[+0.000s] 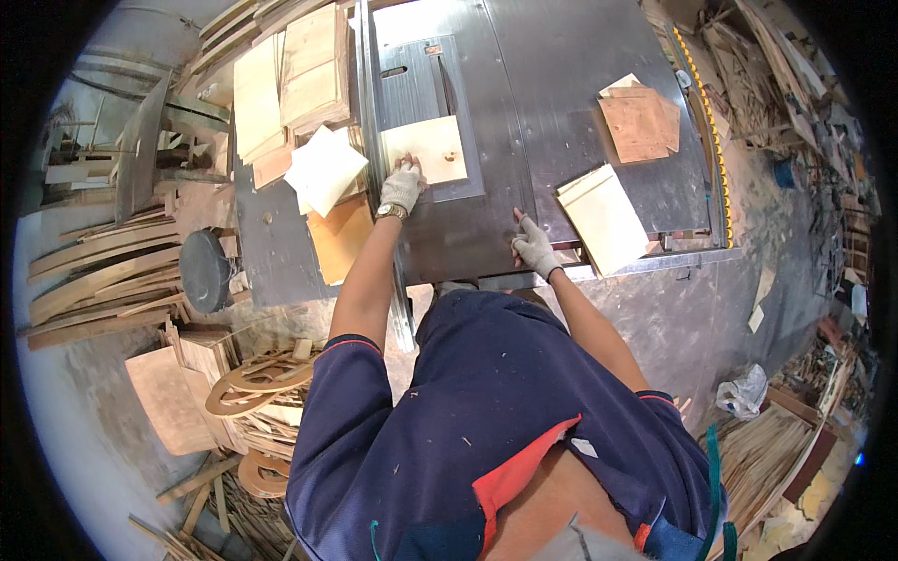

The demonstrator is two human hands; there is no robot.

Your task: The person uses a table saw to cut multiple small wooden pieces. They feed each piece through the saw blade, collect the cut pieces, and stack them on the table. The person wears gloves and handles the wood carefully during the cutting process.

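My left hand (403, 187), in a pale fingerless glove with a watch at the wrist, lies with its fingers stretched onto a light plywood piece (435, 148). That piece lies flat on the dark metal saw table (468, 84), its left edge along the long metal fence (368, 84). My right hand (534, 247), gloved the same way, rests at the table's near edge with fingers apart and nothing in them. Right of it, a stack of pale plywood panels (606, 220) sits partly over the edge.
Left of the fence stand plywood stacks (313, 70) and pale square sheets (325, 168). Reddish offcuts (641, 122) lie at the table's right, beside a yellow toothed strip (716, 140). Curved wooden rings (257, 388) and scrap wood (762, 458) pile on the floor.
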